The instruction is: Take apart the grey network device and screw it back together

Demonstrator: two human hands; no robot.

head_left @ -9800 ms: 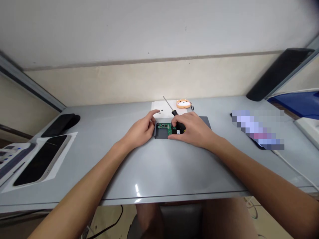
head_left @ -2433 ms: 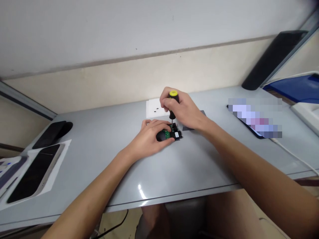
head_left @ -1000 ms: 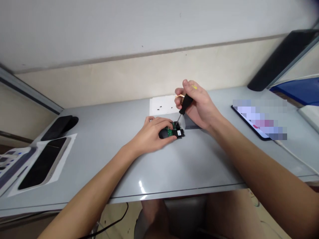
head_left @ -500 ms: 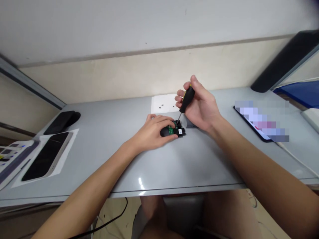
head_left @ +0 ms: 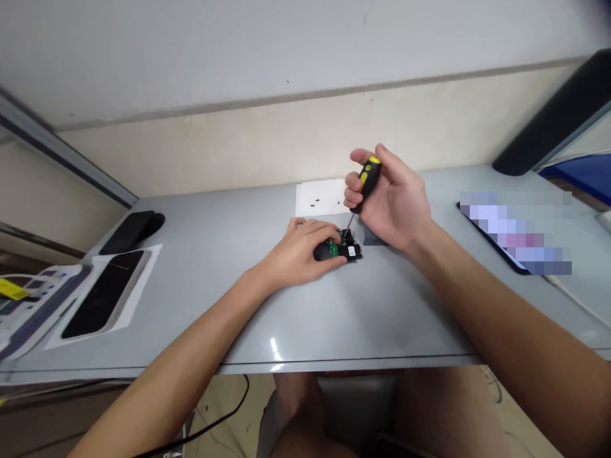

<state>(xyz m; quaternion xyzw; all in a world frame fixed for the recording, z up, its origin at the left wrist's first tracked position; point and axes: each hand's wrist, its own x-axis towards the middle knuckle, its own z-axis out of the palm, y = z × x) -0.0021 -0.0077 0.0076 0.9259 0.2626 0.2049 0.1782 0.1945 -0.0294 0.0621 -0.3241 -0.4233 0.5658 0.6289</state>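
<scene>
Screwdriver Tip Down on a Green Circuit Board

From where I stood, the green circuit board (head_left: 333, 250) was lying near the middle of the grey bench (head_left: 286, 318), partly covered by the person's left hand (head_left: 303, 251). That hand gripped it from the left, thumb along the near side, fingers bent over the top. A black block with a white label (head_left: 352, 252) sat at the board's right end.

The right hand (head_left: 394, 200) was closed loosely around a black-and-yellow screwdriver (head_left: 368, 181). The tool leaned to the right, its shaft slanting down to the board beside the left fingertips; I couldn't tell what the tip met there.

Just right of the board, a dark grey piece (head_left: 373, 238) lay partly hidden by the right hand. Behind the left hand was a white sheet of paper (head_left: 308, 191) with a few tiny dark bits (head_left: 315, 202) on it. A phone (head_left: 508, 238) lay well off to the right, joined to a white cable (head_left: 573, 300).
</scene>
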